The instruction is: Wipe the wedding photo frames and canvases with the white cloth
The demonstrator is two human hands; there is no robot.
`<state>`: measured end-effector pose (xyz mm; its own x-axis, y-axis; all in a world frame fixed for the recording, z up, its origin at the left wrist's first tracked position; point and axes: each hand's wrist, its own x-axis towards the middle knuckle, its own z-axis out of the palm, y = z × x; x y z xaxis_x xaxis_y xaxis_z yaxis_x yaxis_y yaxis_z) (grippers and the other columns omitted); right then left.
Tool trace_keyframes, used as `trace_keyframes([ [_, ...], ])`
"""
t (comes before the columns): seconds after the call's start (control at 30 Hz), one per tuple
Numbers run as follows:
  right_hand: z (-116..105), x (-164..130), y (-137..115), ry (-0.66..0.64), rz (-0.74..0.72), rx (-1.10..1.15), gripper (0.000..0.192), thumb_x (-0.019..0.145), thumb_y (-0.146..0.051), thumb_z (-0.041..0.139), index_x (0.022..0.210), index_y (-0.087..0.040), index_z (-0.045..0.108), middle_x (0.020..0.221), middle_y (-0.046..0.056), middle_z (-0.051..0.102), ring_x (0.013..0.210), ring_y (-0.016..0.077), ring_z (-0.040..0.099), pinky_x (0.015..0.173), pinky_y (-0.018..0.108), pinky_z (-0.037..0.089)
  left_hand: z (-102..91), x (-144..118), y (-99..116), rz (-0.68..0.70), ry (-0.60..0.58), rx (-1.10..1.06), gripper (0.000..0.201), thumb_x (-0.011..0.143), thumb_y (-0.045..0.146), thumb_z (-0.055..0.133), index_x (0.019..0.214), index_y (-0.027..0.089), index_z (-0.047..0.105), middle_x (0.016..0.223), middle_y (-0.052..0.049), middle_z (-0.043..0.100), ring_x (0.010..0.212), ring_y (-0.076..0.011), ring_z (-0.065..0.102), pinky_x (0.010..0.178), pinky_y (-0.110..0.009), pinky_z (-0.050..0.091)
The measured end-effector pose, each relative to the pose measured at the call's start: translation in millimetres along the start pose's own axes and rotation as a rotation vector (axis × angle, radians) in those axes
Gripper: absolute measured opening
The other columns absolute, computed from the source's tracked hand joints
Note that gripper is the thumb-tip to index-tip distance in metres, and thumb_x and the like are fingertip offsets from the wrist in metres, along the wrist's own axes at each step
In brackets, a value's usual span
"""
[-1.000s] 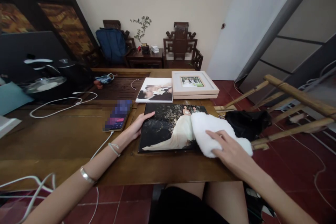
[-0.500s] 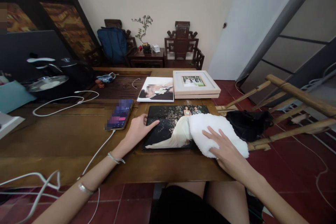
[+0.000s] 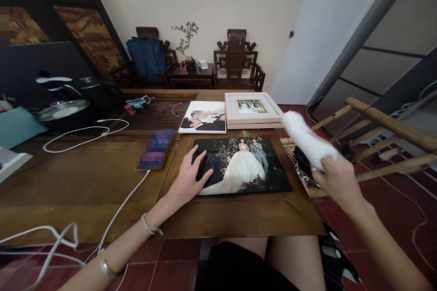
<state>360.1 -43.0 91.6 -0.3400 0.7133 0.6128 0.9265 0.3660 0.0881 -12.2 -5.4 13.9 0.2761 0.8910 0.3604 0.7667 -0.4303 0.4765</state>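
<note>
Your left hand [image 3: 189,181] lies flat and open on the near-left corner of the large wedding print [image 3: 241,165], fingers spread on its dark glossy face, pinning it to the worktop [image 3: 85,182]. Your right hand [image 3: 336,175] is closed around a rolled white cloth [image 3: 303,138], held up in the air off the print's right edge, above the black bag [image 3: 307,163] on the bamboo rack [image 3: 385,122].

The bare palm on that glossy surface is the likeliest trouble: skin could leave smears or prints exactly where it presses. If you lean harder there, the print could also slide toward the phone [image 3: 155,150] and its white cable [image 3: 119,209], which lie just beside your left wrist.

The cloth's free end points toward the framed photo [image 3: 252,108] stacked at the far side; a careless swing could knock it or the smaller print [image 3: 204,117] next to it. The cloth is gripped only at its lower end, so it could unroll or drop onto the bag.
</note>
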Motion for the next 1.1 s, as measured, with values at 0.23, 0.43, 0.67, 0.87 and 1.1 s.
trace_keyframes([
  [0.23,36.2,15.4,-36.8,-0.339,-0.274,0.171,0.048,0.056,0.011,0.037,0.082,-0.018,0.066,0.143,0.007,0.039,0.136,0.0303,0.021,0.103,0.061,0.029,0.0,-0.5,-0.2,0.030,-0.008,-0.035,0.038,0.087,0.038,0.049,0.123,0.027,0.052,0.146,-0.010,0.032,0.133,-0.0293,0.031,0.102,-0.054,0.033],
  [0.43,16.4,-26.6,-86.4,-0.459,-0.373,0.237,0.049,0.062,0.009,0.042,0.088,-0.024,0.067,0.142,0.006,0.042,0.135,0.0318,0.022,0.101,0.062,0.030,-0.7,3.2,0.5,0.070,-0.007,-0.098,0.038,0.087,0.035,0.048,0.123,0.024,0.054,0.146,-0.009,0.034,0.136,-0.0258,0.028,0.107,-0.048,0.030],
  [0.67,20.5,-12.0,-70.6,-0.499,-0.333,0.211,0.058,0.057,0.009,0.039,0.099,-0.023,0.063,0.139,0.007,0.044,0.134,0.0307,0.027,0.101,0.058,0.031,-2.4,3.5,4.1,0.037,-0.160,-0.060,0.048,0.091,0.034,0.038,0.139,0.025,0.034,0.148,-0.010,0.032,0.139,-0.0244,0.021,0.105,-0.054,0.024],
  [0.87,60.7,72.6,-32.7,-0.529,-0.279,0.133,0.049,0.063,0.001,0.040,0.105,-0.017,0.058,0.106,0.013,0.063,0.102,0.0272,0.057,0.081,0.037,0.045,-2.7,4.3,2.0,0.004,-0.158,-0.083,0.048,0.091,0.038,0.039,0.137,0.026,0.038,0.147,-0.009,0.034,0.138,-0.0237,0.023,0.106,-0.053,0.023],
  [1.1,68.5,86.4,-33.3,-0.525,-0.277,0.122,0.047,0.064,0.001,0.040,0.103,-0.018,0.060,0.098,0.011,0.064,0.092,0.0263,0.060,0.076,0.035,0.045,0.9,5.4,-1.1,0.002,-0.106,-0.141,0.044,0.090,0.035,0.043,0.133,0.025,0.044,0.144,-0.008,0.039,0.137,-0.0223,0.027,0.107,-0.048,0.025],
])
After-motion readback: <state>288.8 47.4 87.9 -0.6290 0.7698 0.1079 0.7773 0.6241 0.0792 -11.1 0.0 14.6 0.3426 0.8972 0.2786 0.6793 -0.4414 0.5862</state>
